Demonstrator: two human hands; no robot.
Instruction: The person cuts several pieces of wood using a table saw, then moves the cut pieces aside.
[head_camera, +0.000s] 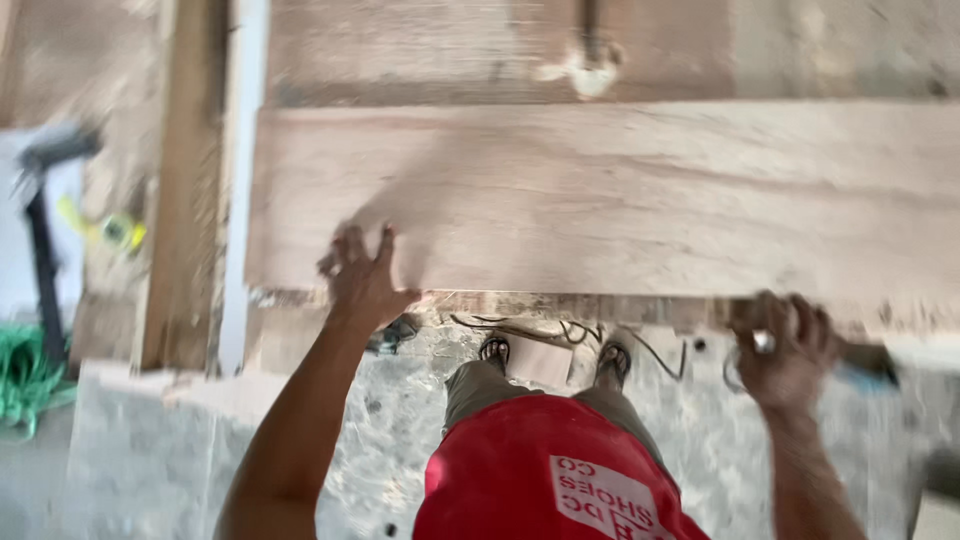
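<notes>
Gripping plank (620, 200) lying crosswise, left hand (360, 275), right hand (790, 345)

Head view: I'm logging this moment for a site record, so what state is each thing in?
Wide board: lying flat, raised above the floor, blurred.
Left hand: fingers spread, palm pressed on the board's near edge.
Right hand: curled around the board's near edge; possibly also holding something small, too blurred to tell.
Upright plank: standing at the left, untouched.
Green cord: loose heap on the floor.
Dark tool: at the far left, untouched, blurred.
</notes>
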